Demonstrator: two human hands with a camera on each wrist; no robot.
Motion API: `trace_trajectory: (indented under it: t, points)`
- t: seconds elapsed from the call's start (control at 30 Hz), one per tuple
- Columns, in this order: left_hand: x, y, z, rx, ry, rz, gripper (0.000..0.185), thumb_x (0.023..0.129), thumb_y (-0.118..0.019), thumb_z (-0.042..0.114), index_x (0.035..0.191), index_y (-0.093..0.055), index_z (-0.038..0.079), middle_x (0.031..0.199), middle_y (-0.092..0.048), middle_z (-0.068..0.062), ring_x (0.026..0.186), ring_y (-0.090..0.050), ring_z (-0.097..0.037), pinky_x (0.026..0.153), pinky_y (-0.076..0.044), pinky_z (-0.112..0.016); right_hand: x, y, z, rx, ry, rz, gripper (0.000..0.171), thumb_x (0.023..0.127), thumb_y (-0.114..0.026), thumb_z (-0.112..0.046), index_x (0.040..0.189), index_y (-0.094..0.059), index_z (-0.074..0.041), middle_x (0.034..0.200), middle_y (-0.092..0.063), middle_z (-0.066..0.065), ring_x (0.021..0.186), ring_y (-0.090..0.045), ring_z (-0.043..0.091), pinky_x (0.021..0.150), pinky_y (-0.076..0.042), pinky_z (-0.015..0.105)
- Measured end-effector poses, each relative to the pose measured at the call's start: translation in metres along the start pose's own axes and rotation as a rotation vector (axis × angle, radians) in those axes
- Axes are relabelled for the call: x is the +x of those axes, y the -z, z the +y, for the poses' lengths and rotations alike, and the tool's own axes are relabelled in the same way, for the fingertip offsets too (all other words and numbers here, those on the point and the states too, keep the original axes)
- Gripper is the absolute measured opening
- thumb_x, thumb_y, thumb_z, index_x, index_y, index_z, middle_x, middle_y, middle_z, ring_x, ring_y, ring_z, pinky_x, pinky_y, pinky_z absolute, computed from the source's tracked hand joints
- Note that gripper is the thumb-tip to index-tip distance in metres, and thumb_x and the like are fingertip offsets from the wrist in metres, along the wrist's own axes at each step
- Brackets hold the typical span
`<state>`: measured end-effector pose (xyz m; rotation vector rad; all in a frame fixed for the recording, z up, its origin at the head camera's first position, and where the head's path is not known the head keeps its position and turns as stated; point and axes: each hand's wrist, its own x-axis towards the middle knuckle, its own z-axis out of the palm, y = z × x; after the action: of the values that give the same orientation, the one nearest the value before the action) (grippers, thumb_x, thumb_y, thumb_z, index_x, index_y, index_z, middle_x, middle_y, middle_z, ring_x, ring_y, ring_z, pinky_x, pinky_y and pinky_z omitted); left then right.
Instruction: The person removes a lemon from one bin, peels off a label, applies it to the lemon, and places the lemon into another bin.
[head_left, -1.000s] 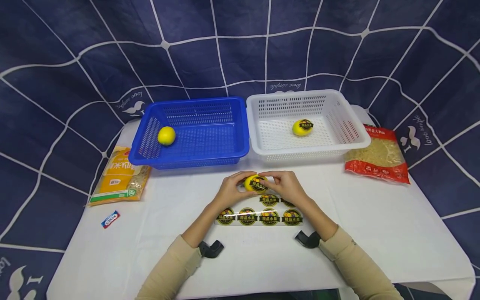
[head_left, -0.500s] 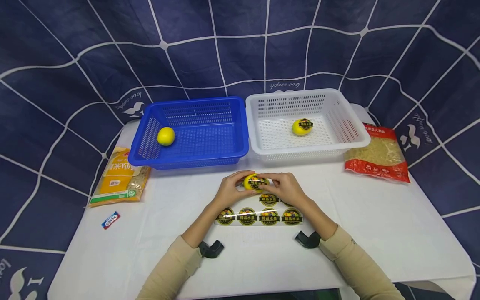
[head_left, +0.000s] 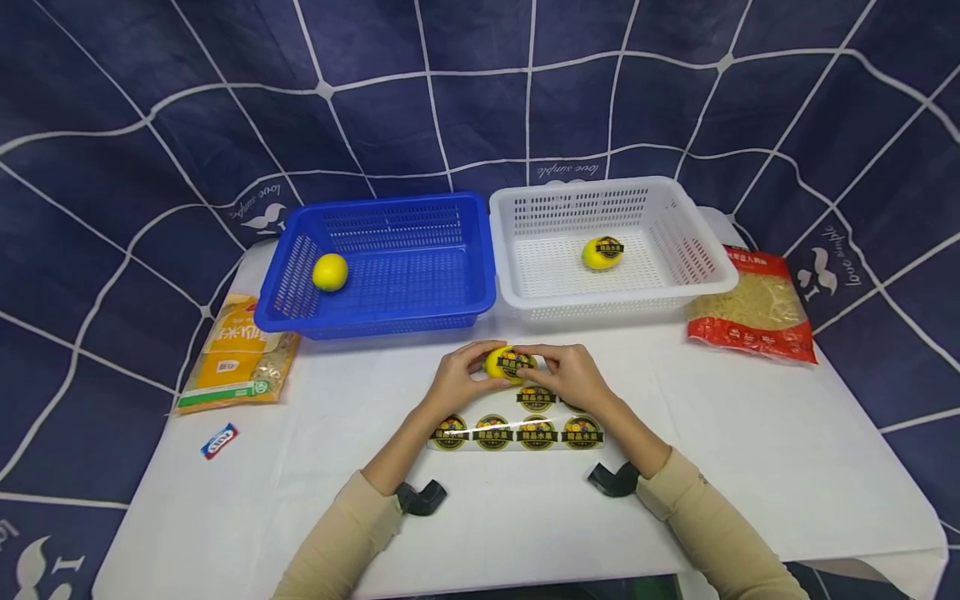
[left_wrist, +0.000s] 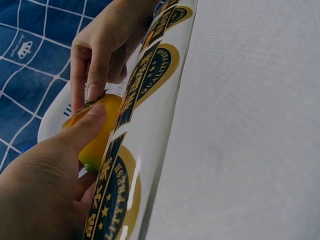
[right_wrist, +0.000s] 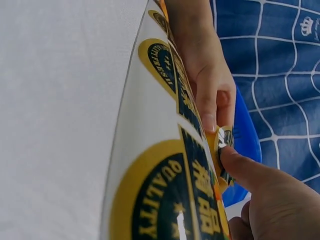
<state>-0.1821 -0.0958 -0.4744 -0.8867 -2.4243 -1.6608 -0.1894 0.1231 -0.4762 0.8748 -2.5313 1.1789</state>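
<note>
My left hand (head_left: 457, 385) grips a yellow lemon (head_left: 492, 363) at the front of the table, fingers over the top and thumb below. A round black-and-gold sticker (head_left: 514, 363) lies over the lemon's right side. From the right, my right hand (head_left: 573, 379) holds that same side, with its thumb (right_wrist: 240, 165) pressing the sticker and its index finger at the top of the lemon. In the left wrist view the lemon's green tip (left_wrist: 89, 167) shows below the left thumb. Under the hands lies a glossy sheet (head_left: 491, 406) of matching stickers, partly hidden by the right hand.
Behind the hands stand a blue basket (head_left: 375, 321) with a plain lemon (head_left: 330, 272) and a white basket (head_left: 622, 292) with a stickered lemon (head_left: 600, 253). A yellow food bag (head_left: 240, 358) and small packet (head_left: 219, 441) lie left, a red pasta bag (head_left: 753, 308) right.
The right thumb and fingers have shifted slightly on the sticker, which now lies flatter against the lemon. The left hand keeps its grip; the baskets and bags stay as they were.
</note>
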Motion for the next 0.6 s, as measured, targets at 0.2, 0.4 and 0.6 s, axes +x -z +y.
trace_trajectory:
  t: [0.2, 0.4, 0.6]
  points:
    - [-0.001, -0.001, -0.005, -0.008, 0.002, 0.014, 0.054, 0.072, -0.078, 0.007, 0.120, -0.057, -0.003, 0.120, -0.057, -0.016, 0.110, -0.056, -0.027, 0.088, -0.050, -0.029, -0.002, -0.004, 0.002, -0.007, -0.001, 0.000, 0.043, 0.077, -0.075, -0.034, 0.116, -0.066, -0.020, 0.047, -0.029, -0.014, 0.042, -0.023, 0.001, 0.036, -0.023, 0.020]
    - [0.000, 0.003, 0.011, 0.007, -0.002, 0.001, 0.052, 0.071, -0.077, 0.000, 0.118, -0.056, -0.007, 0.119, -0.057, -0.021, 0.109, -0.056, -0.031, 0.088, -0.050, -0.032, -0.002, -0.004, 0.003, -0.001, 0.009, 0.005, 0.045, 0.077, -0.076, -0.032, 0.118, -0.065, -0.018, 0.047, -0.031, -0.014, 0.041, -0.024, 0.001, 0.036, -0.024, 0.020]
    - [-0.001, -0.003, -0.005, -0.019, 0.020, 0.028, 0.049, 0.076, -0.076, 0.008, 0.119, -0.057, -0.003, 0.118, -0.058, -0.018, 0.104, -0.059, -0.030, 0.083, -0.052, -0.029, -0.002, -0.005, 0.002, 0.005, 0.002, -0.004, 0.045, 0.077, -0.076, -0.031, 0.118, -0.065, -0.018, 0.047, -0.032, -0.013, 0.041, -0.025, 0.001, 0.036, -0.024, 0.020]
